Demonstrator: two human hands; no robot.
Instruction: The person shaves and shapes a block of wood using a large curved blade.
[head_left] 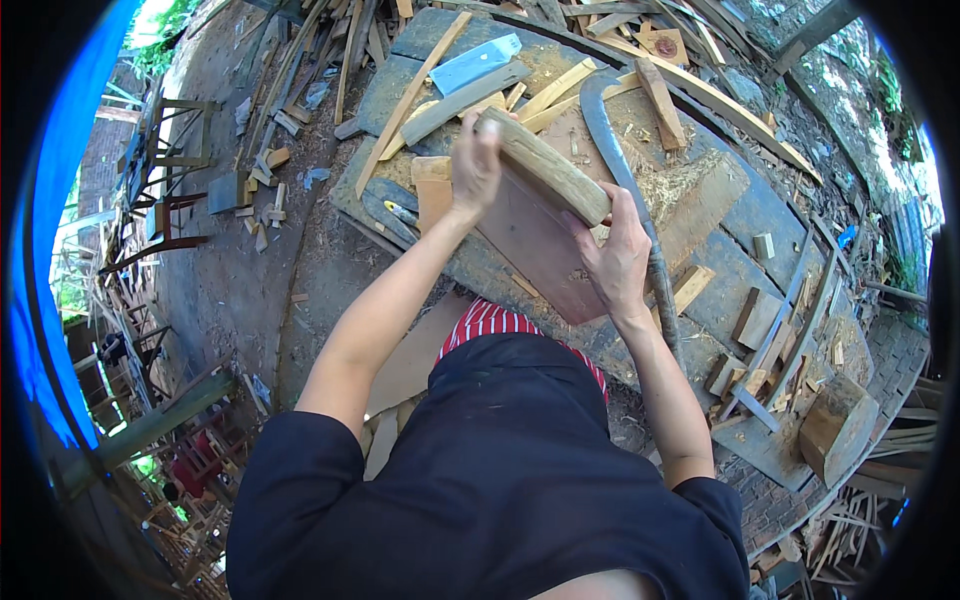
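A thick, greyish-brown piece of wood is held up over the workbench, slanting from upper left to lower right. My left hand, partly smeared by motion, closes around its far left end. At the near right end, my right hand grips it between thumb and fingers. Just right of the wood lies a long curved blade with a dark handle, which passes beside my right wrist. Beneath the held wood is a flat reddish-brown board on the bench.
Sawdust and offcuts litter the dark plank workbench. A blue flat piece lies among wood strips at the far side. Small wood blocks and a large wood chunk sit at right. Scrap wood covers the ground at left.
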